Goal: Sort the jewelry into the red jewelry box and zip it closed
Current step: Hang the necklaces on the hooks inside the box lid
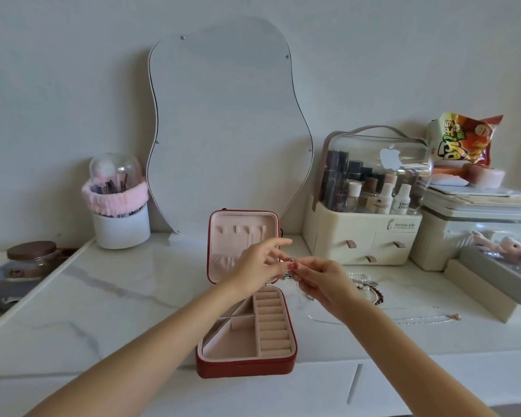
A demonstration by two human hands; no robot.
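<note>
The red jewelry box (244, 368) lies open on the white marble table, its pink lid standing upright and its pink compartments showing nothing inside. Both my hands meet above the box's hinge. My right hand (322, 281) pinches a small ring (291, 260) between thumb and fingertips, and a thin chain seems to hang below it. My left hand (260, 263) pinches at the same small piece, its other fingers spread. Bracelets (369, 288) lie in a heap on the table right of the box. A thin necklace (418, 319) stretches across the table further right.
A wavy mirror (226, 124) leans on the wall behind the box. A cream cosmetics organizer (361, 236) and stacked boxes (475, 224) fill the back right. A brush holder (119, 206) and a jar (32, 255) stand at the left. The table's front edge runs just below the box.
</note>
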